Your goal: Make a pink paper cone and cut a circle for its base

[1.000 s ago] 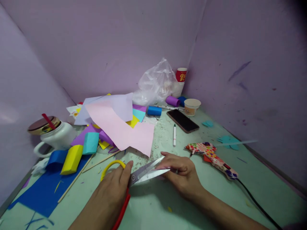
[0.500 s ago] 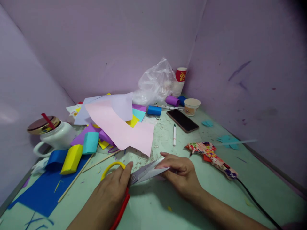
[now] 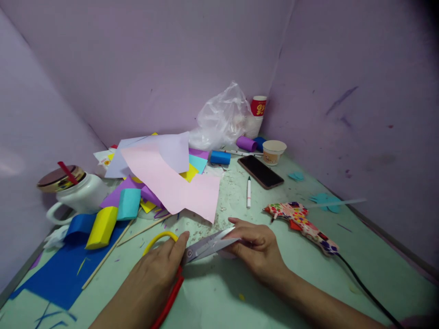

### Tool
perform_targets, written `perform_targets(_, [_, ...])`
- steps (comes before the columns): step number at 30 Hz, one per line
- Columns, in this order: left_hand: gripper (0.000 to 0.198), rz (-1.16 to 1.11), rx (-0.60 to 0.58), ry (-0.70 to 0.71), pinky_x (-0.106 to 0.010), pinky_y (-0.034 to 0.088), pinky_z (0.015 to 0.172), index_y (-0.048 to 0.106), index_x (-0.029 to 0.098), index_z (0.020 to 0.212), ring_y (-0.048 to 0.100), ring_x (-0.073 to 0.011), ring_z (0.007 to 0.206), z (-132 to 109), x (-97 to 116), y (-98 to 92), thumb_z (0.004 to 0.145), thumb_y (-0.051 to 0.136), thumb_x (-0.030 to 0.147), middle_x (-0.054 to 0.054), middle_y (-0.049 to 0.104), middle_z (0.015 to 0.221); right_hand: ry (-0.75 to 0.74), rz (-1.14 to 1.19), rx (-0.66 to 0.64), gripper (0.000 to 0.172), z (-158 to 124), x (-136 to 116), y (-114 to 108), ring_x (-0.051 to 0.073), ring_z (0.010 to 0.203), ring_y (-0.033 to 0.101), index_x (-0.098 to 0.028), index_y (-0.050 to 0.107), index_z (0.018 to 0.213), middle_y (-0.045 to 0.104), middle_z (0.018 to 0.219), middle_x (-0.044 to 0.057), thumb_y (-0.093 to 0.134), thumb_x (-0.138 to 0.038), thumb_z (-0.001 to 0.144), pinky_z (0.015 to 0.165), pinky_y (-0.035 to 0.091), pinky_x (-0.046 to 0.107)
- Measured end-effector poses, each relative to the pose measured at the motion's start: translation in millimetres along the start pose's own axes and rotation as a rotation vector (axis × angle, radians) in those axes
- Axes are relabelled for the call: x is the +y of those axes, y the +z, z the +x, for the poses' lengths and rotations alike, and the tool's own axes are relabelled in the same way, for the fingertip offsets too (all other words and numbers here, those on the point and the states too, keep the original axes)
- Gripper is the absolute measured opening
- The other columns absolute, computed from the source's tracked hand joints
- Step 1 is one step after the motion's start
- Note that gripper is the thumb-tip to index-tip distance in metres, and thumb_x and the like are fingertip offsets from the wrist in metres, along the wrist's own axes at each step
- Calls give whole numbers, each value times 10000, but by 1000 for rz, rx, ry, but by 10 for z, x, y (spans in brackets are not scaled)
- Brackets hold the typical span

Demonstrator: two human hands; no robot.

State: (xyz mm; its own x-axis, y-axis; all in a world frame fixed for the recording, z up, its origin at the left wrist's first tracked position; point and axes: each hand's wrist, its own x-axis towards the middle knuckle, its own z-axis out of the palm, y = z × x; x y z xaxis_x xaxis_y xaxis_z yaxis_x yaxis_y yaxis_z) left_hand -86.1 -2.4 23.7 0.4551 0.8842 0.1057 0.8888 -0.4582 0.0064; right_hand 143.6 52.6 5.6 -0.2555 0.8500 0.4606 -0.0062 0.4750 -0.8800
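My left hand (image 3: 154, 274) is closed round the handles of the scissors (image 3: 202, 249), one yellow and one red. The blades point right and stand slightly apart, their tips at the fingers of my right hand (image 3: 257, 246). Thumb and fingers of my right hand pinch a small pale pink piece of paper (image 3: 229, 254), mostly hidden behind the blades and fingers. A large cut sheet of pink paper (image 3: 174, 189) lies beyond my hands, on top of other coloured sheets.
At right lies a patterned glue gun (image 3: 302, 224) with a black cable. Behind are a phone (image 3: 261, 172), a marker (image 3: 248, 193), a small tub (image 3: 273, 153) and a plastic bag (image 3: 222, 116). A white mug (image 3: 82, 194), paper tubes and wooden sticks (image 3: 108, 251) are at left.
The scissor blades have closed slightly, and my left hand has shifted a little left. My right hand stays nearly in place, still pinching the paper.
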Motion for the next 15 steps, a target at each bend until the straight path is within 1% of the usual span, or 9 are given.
perform_targets(5, [595, -23, -21, -37, -340, 554, 751, 420, 192, 1304, 667, -223, 893, 4, -1, -2, 747, 346, -2, -110, 676, 1022, 12, 1, 1, 131, 12, -20, 4, 93, 533, 597, -238, 744, 703, 694, 599, -47, 665, -142, 745, 878, 426, 309])
perform_targets(10, [588, -53, 6, -16, -315, 557, 707, 420, 186, 1293, 677, -208, 831, 0, 1, -5, 741, 349, -4, -95, 689, 960, 35, 33, -2, 156, 32, -62, 10, 102, 521, 565, -239, 744, 664, 664, 555, -47, 662, -124, 730, 796, 460, 300])
perform_targets(12, [583, -53, 36, 4, -315, 562, 675, 412, 180, 1287, 684, -209, 793, 3, 2, -2, 737, 346, -3, -94, 695, 935, 61, 45, 0, 161, 36, -70, 10, 110, 522, 554, -241, 744, 646, 653, 547, -42, 662, -125, 722, 761, 474, 300])
perform_targets(15, [570, -44, 124, 69, -314, 567, 587, 359, 164, 1289, 691, -210, 707, 8, 5, 8, 743, 338, 5, -90, 706, 880, 120, 74, 10, 150, 37, -69, 12, 127, 541, 557, -253, 749, 639, 645, 550, -29, 673, -142, 705, 670, 491, 284])
